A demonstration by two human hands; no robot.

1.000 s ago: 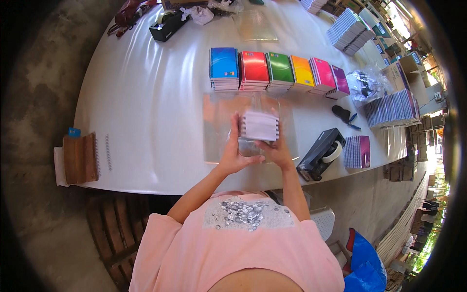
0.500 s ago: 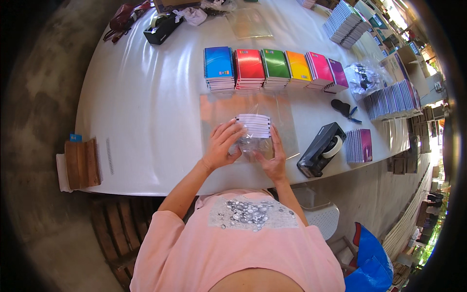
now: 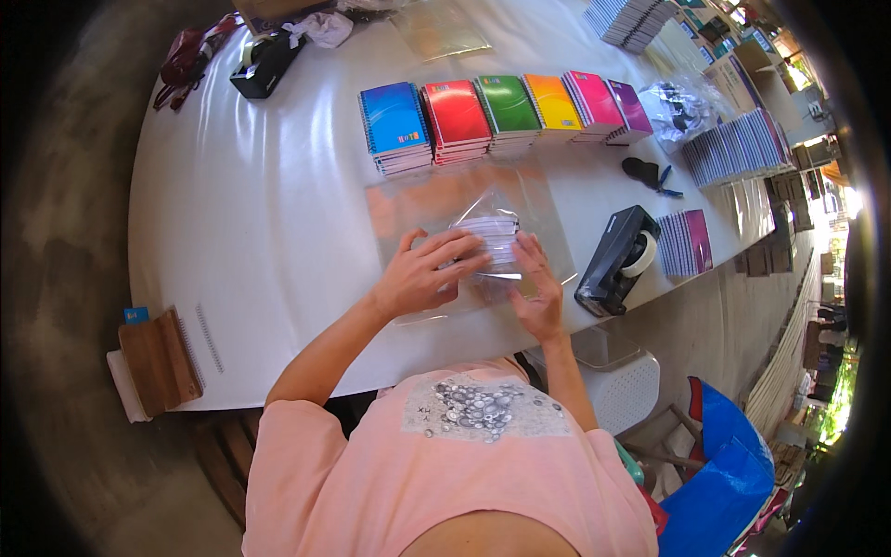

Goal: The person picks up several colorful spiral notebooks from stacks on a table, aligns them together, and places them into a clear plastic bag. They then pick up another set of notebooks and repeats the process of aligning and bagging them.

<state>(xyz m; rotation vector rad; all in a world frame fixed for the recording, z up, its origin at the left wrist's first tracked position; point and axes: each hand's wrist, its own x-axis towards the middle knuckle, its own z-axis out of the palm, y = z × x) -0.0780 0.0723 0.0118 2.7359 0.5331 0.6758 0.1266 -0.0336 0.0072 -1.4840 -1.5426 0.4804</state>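
A small stack of notebooks (image 3: 484,228), with its white page edges facing up, lies in clear plastic wrap (image 3: 492,200) in front of me. My left hand (image 3: 429,271) rests over the stack's left part, its fingers stretched across the film. Along the right side, my right hand (image 3: 536,286) touches the wrapped stack, fingers extended and thumb apart toward the near edge. Under both hands is a flat clear plastic sheet (image 3: 390,202) with an orange tint. Some of the stack is covered by my left fingers, and glare on the film blurs its near side.
Behind stand notebook piles: blue (image 3: 394,116), red (image 3: 455,110), green (image 3: 508,102), yellow (image 3: 551,100), pink (image 3: 594,97) and purple (image 3: 630,107). To the right are a black tape dispenser (image 3: 613,255), pliers (image 3: 665,184) and purple notebooks (image 3: 685,243). A wooden block (image 3: 162,357) sits at the left edge.
My left hand has slid right, farther over the stack, and the film now peaks behind it. My right fingers have drawn in along the right side. The whole view has shifted and turned slightly.
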